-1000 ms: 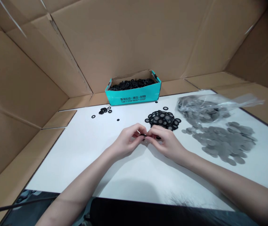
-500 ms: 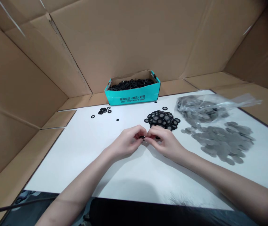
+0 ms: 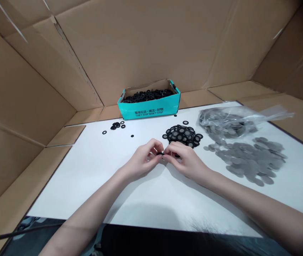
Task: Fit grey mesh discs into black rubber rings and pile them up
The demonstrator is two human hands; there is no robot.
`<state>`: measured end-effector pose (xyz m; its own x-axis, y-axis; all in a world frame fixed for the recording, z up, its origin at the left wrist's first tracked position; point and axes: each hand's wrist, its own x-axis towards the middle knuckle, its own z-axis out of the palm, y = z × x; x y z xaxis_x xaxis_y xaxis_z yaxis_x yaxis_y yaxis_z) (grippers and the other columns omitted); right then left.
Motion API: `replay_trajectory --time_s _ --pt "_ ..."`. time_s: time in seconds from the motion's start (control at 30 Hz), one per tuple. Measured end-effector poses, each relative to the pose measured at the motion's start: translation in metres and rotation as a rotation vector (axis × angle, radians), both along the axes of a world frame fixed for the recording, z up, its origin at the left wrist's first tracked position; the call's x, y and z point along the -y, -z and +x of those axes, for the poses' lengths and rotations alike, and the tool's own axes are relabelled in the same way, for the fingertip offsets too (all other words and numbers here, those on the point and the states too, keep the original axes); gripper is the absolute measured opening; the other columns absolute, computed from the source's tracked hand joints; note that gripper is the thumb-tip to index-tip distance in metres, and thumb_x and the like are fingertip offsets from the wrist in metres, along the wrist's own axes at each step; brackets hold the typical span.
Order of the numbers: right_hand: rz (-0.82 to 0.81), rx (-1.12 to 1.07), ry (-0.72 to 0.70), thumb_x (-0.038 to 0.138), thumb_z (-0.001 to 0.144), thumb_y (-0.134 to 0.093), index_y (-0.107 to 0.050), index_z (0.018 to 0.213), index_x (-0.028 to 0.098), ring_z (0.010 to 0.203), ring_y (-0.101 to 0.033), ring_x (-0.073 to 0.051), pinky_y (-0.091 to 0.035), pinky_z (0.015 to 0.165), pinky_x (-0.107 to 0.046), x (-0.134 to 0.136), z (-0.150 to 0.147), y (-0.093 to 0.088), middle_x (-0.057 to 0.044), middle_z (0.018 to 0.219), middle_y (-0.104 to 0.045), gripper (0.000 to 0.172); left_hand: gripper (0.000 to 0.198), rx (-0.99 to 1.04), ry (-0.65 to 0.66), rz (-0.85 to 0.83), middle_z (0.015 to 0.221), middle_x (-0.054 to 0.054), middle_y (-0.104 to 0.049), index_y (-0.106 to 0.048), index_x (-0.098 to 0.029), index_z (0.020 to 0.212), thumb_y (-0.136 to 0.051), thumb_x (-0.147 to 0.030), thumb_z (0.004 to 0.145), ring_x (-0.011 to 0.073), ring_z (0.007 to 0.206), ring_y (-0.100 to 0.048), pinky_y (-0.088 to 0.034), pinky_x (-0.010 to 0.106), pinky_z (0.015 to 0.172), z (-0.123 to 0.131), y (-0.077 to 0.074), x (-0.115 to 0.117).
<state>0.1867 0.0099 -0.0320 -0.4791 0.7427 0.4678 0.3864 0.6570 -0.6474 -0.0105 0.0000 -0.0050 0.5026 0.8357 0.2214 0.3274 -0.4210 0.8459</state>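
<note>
At the middle of the frame the left hand (image 3: 142, 161) and the right hand (image 3: 185, 160) meet fingertip to fingertip over the white tabletop (image 3: 100, 177). Both are curled nearly closed, pinching one small black ring (image 3: 162, 154) between them; whether a mesh disc already sits inside it I cannot tell, the fingers cover it. Just beyond the right hand lies the heap of black rings with grey centres (image 3: 182, 134). To the right of centre spread the loose grey mesh discs (image 3: 247, 158), with a clear plastic bag of discs (image 3: 228, 122) above them. The teal box of black rings (image 3: 149, 99) stands at the upper centre, against the cardboard wall (image 3: 151, 42). To my eye this seating goes best with thumbs pressing evenly round the rim, ring kept flat, so nothing pops out skewed.
</note>
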Motion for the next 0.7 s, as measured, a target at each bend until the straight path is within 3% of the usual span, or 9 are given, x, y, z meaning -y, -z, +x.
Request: replay_trajectory --time_s 0.47,0.7 --pt "0.079 -0.081 -0.007 0.009 0.089 -0.053 -0.048 0.072 0.02 0.066 -0.05 -0.015 -0.035 0.059 -0.026 0.0028 -0.0035 0.0024 0.0 0.07 -0.054 0.021 0.017 -0.112 0.061 0.039 0.089 -0.001 -0.061 -0.051 -0.02 0.093 -0.048 -0.004 0.086 0.0101 0.075 -0.058 -0.047 0.023 0.069 -0.0017 0.0003 -0.0018" --pt "0.06 0.001 0.029 0.012 0.091 -0.056 -0.054 0.074 0.019 0.073 -0.054 -0.018 -0.039 0.065 -0.029 0.0009 -0.0014 -0.0007 -0.003 0.073 -0.059 0.019 0.011 -0.047 0.001 0.09 0.088 0.0 -0.06 -0.052 -0.019 0.094 -0.053 -0.01 0.088 0.0108 0.077 -0.057 -0.048 0.024 0.073 -0.0005 0.0017 -0.0022"
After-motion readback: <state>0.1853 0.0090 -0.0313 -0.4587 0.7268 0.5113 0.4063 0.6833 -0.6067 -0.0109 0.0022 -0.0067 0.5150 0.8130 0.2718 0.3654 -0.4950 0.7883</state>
